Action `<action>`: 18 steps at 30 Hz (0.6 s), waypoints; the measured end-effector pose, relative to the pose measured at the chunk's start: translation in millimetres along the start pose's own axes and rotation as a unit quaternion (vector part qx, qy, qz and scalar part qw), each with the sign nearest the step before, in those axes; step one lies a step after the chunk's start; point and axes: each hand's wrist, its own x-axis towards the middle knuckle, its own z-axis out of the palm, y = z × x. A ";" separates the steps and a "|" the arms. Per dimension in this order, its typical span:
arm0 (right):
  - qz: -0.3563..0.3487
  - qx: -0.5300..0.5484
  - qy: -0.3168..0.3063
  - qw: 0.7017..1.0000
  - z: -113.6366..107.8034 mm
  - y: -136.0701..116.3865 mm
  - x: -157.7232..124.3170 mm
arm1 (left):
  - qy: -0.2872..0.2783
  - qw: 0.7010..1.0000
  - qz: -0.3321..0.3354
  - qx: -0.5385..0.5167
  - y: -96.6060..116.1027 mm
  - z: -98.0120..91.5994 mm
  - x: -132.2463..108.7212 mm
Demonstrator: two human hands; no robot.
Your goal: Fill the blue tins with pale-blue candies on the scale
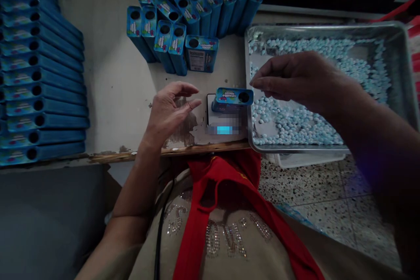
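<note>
A blue candy box (233, 97) with a round hole in its top stands on a small digital scale (210, 116), whose display glows blue. My left hand (172, 107) is open to the left of this box, thumb and fingers apart, not touching it. Just right of the box, over the near left part of a metal tray (247, 135), my right hand (288, 74) has its fingertips pressed together. What they hold, if anything, is hidden. Many pale blue and white candies (295, 124) lie spread in the tray.
Several upright blue boxes (201, 54) with round holes stand at the back of the worn table (108, 96). A long stacked row of blue boxes (46, 96) fills the left side. The table's chipped wooden front edge (183, 150) runs near my red apron (229, 175).
</note>
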 end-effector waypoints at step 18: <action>-0.043 0.015 -0.005 0.999 17.9 7.3 14.4 | -0.038 0.999 -0.013 -0.019 -1.5 2.3 -3.7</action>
